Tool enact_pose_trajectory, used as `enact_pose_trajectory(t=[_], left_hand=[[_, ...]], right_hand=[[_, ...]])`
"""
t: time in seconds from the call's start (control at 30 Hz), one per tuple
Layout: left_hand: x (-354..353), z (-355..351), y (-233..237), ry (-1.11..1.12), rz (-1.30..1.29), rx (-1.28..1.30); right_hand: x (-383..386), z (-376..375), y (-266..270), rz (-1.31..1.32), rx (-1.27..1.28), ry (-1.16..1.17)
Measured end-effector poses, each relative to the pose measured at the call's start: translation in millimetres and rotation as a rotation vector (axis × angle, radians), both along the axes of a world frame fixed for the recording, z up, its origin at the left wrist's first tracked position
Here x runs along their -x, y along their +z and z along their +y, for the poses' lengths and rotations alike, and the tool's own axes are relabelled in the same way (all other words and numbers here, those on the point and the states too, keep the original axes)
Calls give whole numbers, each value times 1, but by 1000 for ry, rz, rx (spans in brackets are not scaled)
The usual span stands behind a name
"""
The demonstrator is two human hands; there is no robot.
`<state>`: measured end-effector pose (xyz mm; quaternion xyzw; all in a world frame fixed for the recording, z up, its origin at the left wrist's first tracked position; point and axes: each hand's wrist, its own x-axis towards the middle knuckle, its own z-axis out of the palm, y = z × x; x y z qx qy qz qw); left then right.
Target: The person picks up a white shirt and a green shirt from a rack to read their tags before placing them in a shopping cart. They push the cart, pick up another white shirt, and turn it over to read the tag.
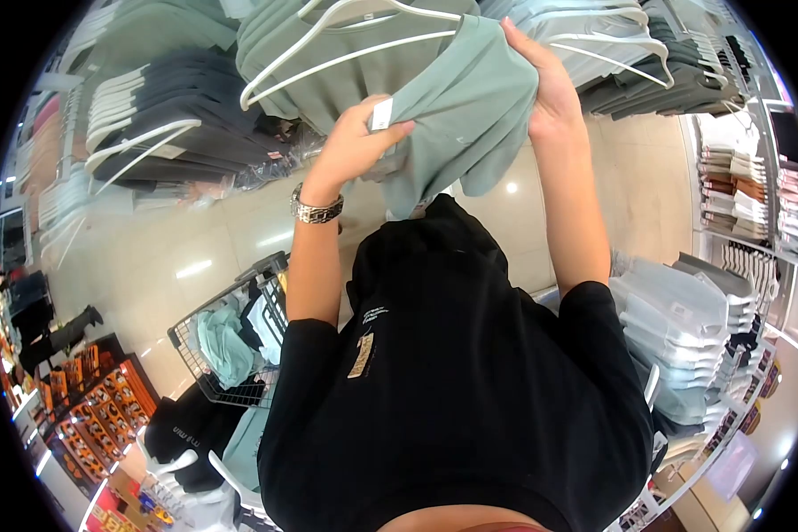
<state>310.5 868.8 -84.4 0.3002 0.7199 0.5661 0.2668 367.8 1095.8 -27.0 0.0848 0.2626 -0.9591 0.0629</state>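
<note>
A sage-green T-shirt (479, 97) hangs bunched between my two hands at the top of the view. My left hand (350, 146), with a metal-band watch (317, 209) at the wrist, pinches the cloth beside a small white label (381, 114). On the other side, my right hand (551, 89) grips the shirt's edge, its fingertips at the top and partly behind the fabric. A white hanger (288, 60) runs behind the shirt, its right end hidden by the cloth. Green shirts (315, 89) on the rack are right behind it.
Dark shirts (186, 111) hang at left, pale shirts (598, 22) at right. A black wire basket (226, 395) with green and dark clothes stands low at left. Folded clothes fill a shelf (736, 191) at far right; more pale shirts (674, 310) hang below. Tiled floor (629, 177) lies between.
</note>
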Motion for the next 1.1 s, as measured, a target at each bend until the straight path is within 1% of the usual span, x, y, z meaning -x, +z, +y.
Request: enact_pose_trajectory(t=[0.03,0.07,0.1,0.13,0.17,0.2,0.23,0.27,0.3,0.37,0.43,0.5,0.53,0.57,0.63,0.67,0.7,0.73,0.77,0.8,0.83,0.87,0.9,0.93,0.97,1.0,1.03,1.1], left_hand=[[-2,3,-1,-9,-5,-4],[-6,6,-1,5,-155,-137],[-11,8,-2,26,-308,-270],[-8,6,-7,-96,-310,-194],[-4,8,-15,-81,-312,-201],[0,11,-16,-136,-273,-118],[2,11,-17,-188,-228,-30],[4,9,-17,-265,-283,-157],[3,9,-14,-249,-265,-156],[-2,9,-11,-270,-402,-476],[-11,14,-6,-265,-383,-475],[-17,21,1,-98,-519,-524],[-18,24,-2,-9,-578,-594],[-14,26,-4,-16,-559,-602],[-7,27,-6,-51,-952,-859],[-10,30,-2,31,-962,-899],[-7,33,-7,37,-960,-909],[-4,32,-17,-12,-1006,-953],[-2,32,-22,-62,-1051,-994],[-5,34,-19,-41,-1084,-990],[-7,34,-17,-31,-1091,-988],[-10,35,-16,19,-1077,-930],[-14,37,-15,63,-1064,-872],[-17,37,-14,62,-1075,-869],[-20,37,-13,156,-993,-764],[-22,36,-10,244,-904,-661],[-24,36,-7,235,-904,-666],[-26,34,3,279,-532,-568]], right_hand=[[-4,-9,8,-16,-72,-68],[-6,-14,12,-32,-144,-132],[-6,-13,11,-39,-147,-130],[-6,-12,9,-6,-287,-199],[-3,-10,9,39,-428,-262],[0,-8,8,50,-433,-244],[2,-5,6,61,-494,-243],[6,-3,5,78,-553,-245],[10,-3,8,98,-549,-233],[13,-2,10,66,-597,-281],[22,3,2,58,-625,-287],[24,9,-9,57,-664,-306],[24,15,-22,214,-915,-352],[27,21,-36,381,-1169,-399],[16,18,-79,177,-621,-86],[12,17,-105,279,-602,129],[8,16,-132,374,-574,348],[-4,6,-158,316,-647,376],[-16,-6,-173,259,-719,402],[-22,-13,-171,256,-714,409],[-29,-21,-162,312,-586,399],[-36,-28,-153,360,-458,383],[-42,-34,-144,346,-452,379],[-45,-40,-130,234,-444,190],[-46,-43,-115,125,-437,0],[-45,-45,-97,53,-521,-131],[-44,-40,-89,55,-529,-137],[-37,-24,-77,-22,-520,-572]])
